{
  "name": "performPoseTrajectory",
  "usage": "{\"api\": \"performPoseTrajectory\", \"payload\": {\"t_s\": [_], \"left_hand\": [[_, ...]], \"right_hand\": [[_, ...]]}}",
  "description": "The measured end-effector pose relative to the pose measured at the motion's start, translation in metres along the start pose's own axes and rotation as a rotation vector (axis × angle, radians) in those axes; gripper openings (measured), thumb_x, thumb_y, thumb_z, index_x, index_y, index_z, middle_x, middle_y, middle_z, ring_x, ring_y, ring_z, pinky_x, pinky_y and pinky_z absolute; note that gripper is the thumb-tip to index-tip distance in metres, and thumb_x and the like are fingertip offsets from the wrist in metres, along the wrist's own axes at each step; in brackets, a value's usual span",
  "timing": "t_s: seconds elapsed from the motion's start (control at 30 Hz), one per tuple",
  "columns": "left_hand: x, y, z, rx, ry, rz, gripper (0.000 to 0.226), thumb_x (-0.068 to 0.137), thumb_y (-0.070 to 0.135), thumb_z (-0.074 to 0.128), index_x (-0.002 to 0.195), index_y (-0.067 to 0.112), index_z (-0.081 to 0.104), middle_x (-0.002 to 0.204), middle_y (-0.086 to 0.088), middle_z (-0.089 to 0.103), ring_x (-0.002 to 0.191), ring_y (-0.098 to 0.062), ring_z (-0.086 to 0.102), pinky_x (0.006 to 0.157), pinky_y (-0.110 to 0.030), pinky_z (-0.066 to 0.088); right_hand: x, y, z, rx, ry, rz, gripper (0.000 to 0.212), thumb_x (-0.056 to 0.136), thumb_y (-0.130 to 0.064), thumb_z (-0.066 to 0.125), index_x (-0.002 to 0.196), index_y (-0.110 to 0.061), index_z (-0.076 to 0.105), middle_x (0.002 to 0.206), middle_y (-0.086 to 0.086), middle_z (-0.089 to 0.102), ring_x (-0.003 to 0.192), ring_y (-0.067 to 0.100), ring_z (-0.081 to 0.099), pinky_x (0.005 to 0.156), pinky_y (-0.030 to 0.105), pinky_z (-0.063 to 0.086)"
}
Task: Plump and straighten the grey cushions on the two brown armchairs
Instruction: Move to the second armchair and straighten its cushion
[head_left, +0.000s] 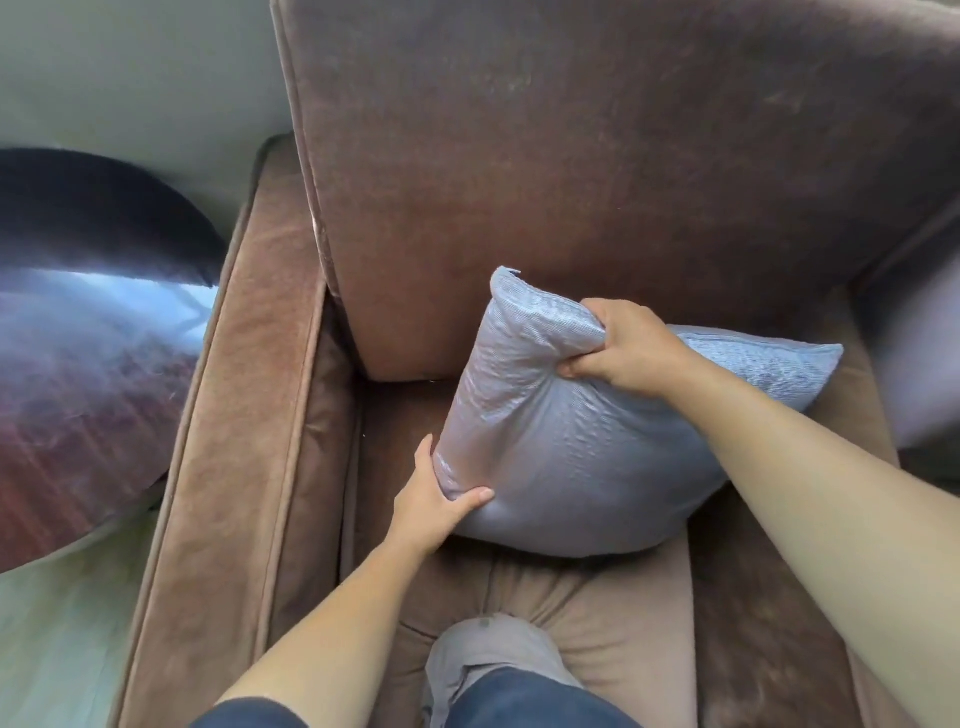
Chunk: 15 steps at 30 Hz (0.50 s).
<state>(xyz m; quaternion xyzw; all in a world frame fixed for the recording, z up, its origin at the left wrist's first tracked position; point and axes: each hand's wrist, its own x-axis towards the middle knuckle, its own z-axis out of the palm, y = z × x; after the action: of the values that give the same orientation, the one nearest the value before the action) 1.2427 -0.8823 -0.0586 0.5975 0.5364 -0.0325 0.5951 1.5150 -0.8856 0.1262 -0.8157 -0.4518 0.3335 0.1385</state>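
Both grips pinch the grey cushion (582, 441): right hand (623, 348) top, left hand (436, 504) lower corner.

Bare forearms (332, 613), grey trouser knee (493, 649)

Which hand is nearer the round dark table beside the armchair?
Left. The left hand grips the grey cushion's lower corner on the round table's side; the right hand pinches its top edge, farther away.

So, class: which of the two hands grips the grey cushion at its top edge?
The right hand, bunching the top edge of the cushion. The left hand instead holds the lower left corner, near the armchair seat.
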Motion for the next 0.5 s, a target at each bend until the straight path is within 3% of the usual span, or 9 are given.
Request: {"api": "performPoseTrajectory", "payload": {"t_s": [0.17, 0.27, 0.37, 0.5], "left_hand": [[0.0, -0.015, 0.005, 0.064, 0.038, -0.016, 0.086, 0.06, 0.057, 0.084, 0.126, 0.031, 0.035, 0.118, 0.002, 0.065, 0.111, -0.026, 0.062, 0.092, -0.042, 0.051], [0.001, -0.018, 0.009, 0.066, 0.068, -0.002, 0.068, 0.066, 0.045, 0.086, 0.111, 0.023, 0.042, 0.105, 0.003, 0.064, 0.103, -0.027, 0.063, 0.083, -0.039, 0.051], [0.003, -0.023, 0.008, 0.1, 0.083, 0.004, 0.066, 0.065, 0.048, 0.085, 0.11, 0.022, 0.044, 0.108, -0.003, 0.068, 0.103, -0.03, 0.064, 0.086, -0.042, 0.052], [0.006, -0.026, -0.004, 0.168, 0.007, 0.009, 0.076, 0.059, 0.063, 0.076, 0.116, 0.028, 0.041, 0.114, 0.0, 0.069, 0.106, -0.029, 0.063, 0.091, -0.044, 0.051]], "right_hand": [[-0.004, -0.003, 0.003, -0.022, -0.007, -0.014, 0.032, 0.07, -0.024, 0.086, 0.092, -0.015, 0.065, 0.092, -0.002, 0.071, 0.091, 0.017, 0.065, 0.083, 0.033, 0.049], [-0.002, -0.007, 0.011, -0.034, -0.015, -0.027, 0.033, 0.069, -0.027, 0.086, 0.088, -0.015, 0.062, 0.089, 0.0, 0.07, 0.088, 0.018, 0.064, 0.08, 0.032, 0.049], [0.0, -0.015, 0.016, -0.07, -0.043, -0.055, 0.034, 0.069, -0.028, 0.086, 0.08, -0.017, 0.055, 0.081, -0.004, 0.065, 0.078, 0.014, 0.059, 0.066, 0.029, 0.043], [0.0, -0.021, 0.018, -0.105, -0.05, -0.051, 0.046, 0.07, -0.033, 0.084, 0.077, -0.018, 0.041, 0.072, -0.003, 0.057, 0.067, 0.015, 0.051, 0.059, 0.034, 0.035]]}}
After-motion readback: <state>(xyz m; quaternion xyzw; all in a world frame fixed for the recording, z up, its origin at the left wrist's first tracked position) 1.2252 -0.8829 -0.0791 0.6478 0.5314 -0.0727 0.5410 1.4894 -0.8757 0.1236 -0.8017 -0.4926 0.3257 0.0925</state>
